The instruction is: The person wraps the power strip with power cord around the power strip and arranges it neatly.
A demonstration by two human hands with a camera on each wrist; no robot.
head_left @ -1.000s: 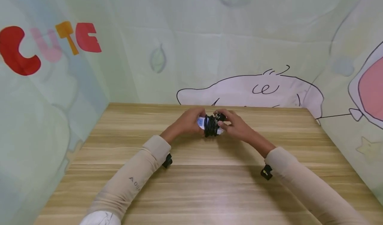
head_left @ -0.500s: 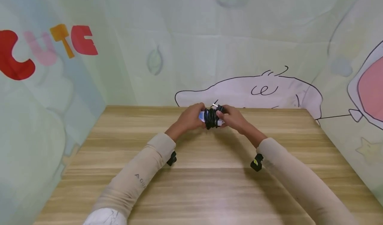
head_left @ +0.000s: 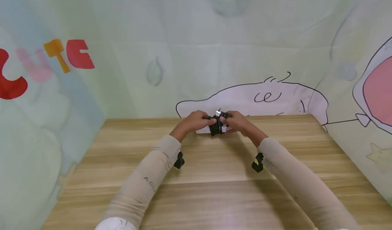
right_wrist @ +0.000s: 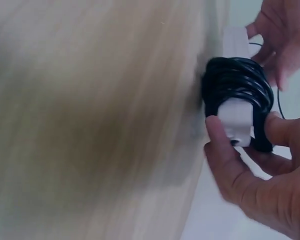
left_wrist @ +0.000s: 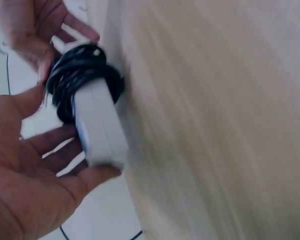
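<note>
Both hands hold a white power strip (head_left: 202, 130) near the back of the table. A black cord (head_left: 216, 128) is wound in several turns round its middle, and a plug (head_left: 218, 113) with silver prongs sticks up above the coil. My left hand (head_left: 194, 120) grips the left end, thumb by the cord and fingers behind the strip (left_wrist: 101, 122) in the left wrist view. On the other end, my right hand (head_left: 238, 121) has its thumb against the cord and plug. In the right wrist view its fingers (right_wrist: 230, 162) wrap under the strip's end.
The wood-grain table (head_left: 208, 202) stretches toward me below the arms. A printed cloth wall (head_left: 128, 77) rises at its back edge and along both sides. Small black wrist cameras (head_left: 179, 160) hang under both sleeves.
The left hand has shifted its grip, its thumb now across the front of the strip toward the cord. The plug's prongs now point up. The head view has tilted up slightly.
</note>
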